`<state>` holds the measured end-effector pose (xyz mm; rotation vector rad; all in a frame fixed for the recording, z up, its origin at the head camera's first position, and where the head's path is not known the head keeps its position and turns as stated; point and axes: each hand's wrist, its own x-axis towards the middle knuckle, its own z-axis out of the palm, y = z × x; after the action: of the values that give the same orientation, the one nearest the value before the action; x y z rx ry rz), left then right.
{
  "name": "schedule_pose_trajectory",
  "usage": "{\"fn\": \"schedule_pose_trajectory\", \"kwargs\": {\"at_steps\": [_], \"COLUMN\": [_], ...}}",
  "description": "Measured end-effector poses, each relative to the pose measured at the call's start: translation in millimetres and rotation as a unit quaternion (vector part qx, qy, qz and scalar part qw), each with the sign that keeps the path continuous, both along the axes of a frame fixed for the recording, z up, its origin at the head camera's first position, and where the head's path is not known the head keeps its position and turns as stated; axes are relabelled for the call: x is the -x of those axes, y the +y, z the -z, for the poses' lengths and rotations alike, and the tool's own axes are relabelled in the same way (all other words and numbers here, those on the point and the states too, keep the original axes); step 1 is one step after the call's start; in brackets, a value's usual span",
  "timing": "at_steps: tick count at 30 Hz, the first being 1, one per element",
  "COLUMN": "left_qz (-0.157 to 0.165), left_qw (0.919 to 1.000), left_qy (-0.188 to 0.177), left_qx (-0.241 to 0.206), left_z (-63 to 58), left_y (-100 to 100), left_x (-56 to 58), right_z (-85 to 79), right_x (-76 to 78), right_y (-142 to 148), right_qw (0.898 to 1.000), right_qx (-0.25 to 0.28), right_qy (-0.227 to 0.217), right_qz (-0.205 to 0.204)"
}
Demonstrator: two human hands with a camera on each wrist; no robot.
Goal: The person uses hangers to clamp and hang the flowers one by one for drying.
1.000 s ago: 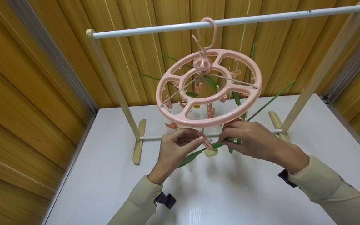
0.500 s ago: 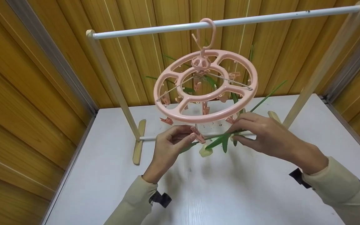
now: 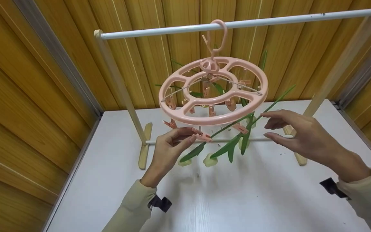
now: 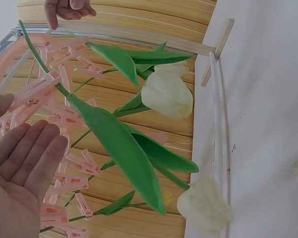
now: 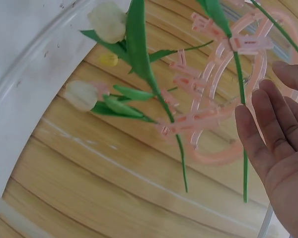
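Observation:
In the head view my left hand (image 3: 169,145) pinches a pink clothes peg (image 3: 204,137) at the near rim of a round pink peg hanger (image 3: 204,120). The peg's jaws sit on the green stem of a white artificial tulip (image 4: 204,206), whose long leaf (image 4: 119,144) hangs beside it. My right hand (image 3: 311,138) is off to the right, fingers apart and holding nothing, near the free end of a stem (image 3: 279,98). A second white tulip (image 3: 210,160) hangs close by from another peg (image 3: 240,128).
The hanger hooks over a white rail (image 3: 159,31) on wooden posts (image 3: 118,83). Other pegs and tulips hang at its back, including a yellow one (image 5: 108,60). Below is a white tabletop (image 3: 237,199); behind stands a wood-panelled wall (image 3: 179,13).
My right hand has let go of the tulip and moved right. My left hand stays at its peg, shifting slightly left. The hanger has swung a little, and the tulips hang lower at the front.

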<state>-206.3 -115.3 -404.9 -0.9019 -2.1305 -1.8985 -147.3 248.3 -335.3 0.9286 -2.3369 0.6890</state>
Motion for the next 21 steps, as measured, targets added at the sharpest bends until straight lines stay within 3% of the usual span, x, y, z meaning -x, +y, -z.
{"fn": "schedule_pose_trajectory", "kwargs": {"at_steps": [6,10,14,18,21], "left_qz": [-0.009,-0.048,-0.101,-0.168,-0.218], "left_qw": [0.9999,0.9984,0.9916,0.9713,0.9400], "left_qy": [0.003,0.011,0.058,0.140,0.227], "left_qx": [0.012,0.030,0.057,0.093,0.131], "left_z": [0.3,-1.2,-1.1,0.5,1.8], "left_y": [-15,-28,-44,-65,-83], "left_x": [0.9,3.3,11.1,20.6,27.5], "right_z": [8.8,17.3,26.3,36.0,43.9], "right_x": [0.4,5.7,10.1,14.1,17.4], "right_y": [27,46,64,82,94], "right_qw": [0.999,0.996,0.991,0.985,0.981], "right_qx": [-0.004,0.000,0.003,0.007,0.009], "right_qy": [0.013,0.028,0.039,0.049,0.057], "right_qz": [0.044,0.086,0.131,0.167,0.184]}}
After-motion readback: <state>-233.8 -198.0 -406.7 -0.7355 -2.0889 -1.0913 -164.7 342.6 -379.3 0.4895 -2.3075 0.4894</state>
